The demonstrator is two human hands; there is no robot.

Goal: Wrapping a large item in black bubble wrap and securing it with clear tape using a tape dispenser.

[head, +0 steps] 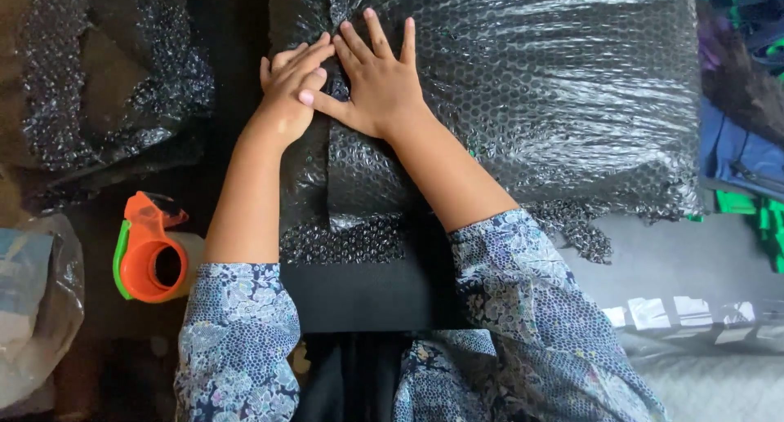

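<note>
**A:** Take the big bubble-wrapped black bundle (523,104) as the landmark and go left to right. What is there?

**B:** Far left of it, at the frame edge, a clear plastic bag (37,308) with something pale inside; I can't make out what, the view is too dim there. Above that bag lies a loose heap of bubble wrap (106,79) on a dark surface, well apart from the bundle. Just left of the bundle's near corner sits an orange tape dispenser (151,255) with a green edge, beside the left forearm.

**A:** And the hands?

**B:** Both rest on the bundle's upper left part. The left hand (290,87) lies with fingers loosely curled, pressing the wrap down at a fold; it clasps nothing that I can see. The right hand (376,83) is spread flat, fingers splayed, palm on the wrap, its thumb touching the left hand. Nothing is held in it.

**A:** Anything in the way?

**B:** The forearms in patterned blue sleeves (523,308) cross over the bundle's near edge and hide part of it. Right of the bundle lie blue and green cloth items (747,169), and below those a pale grey surface (694,267).
</note>
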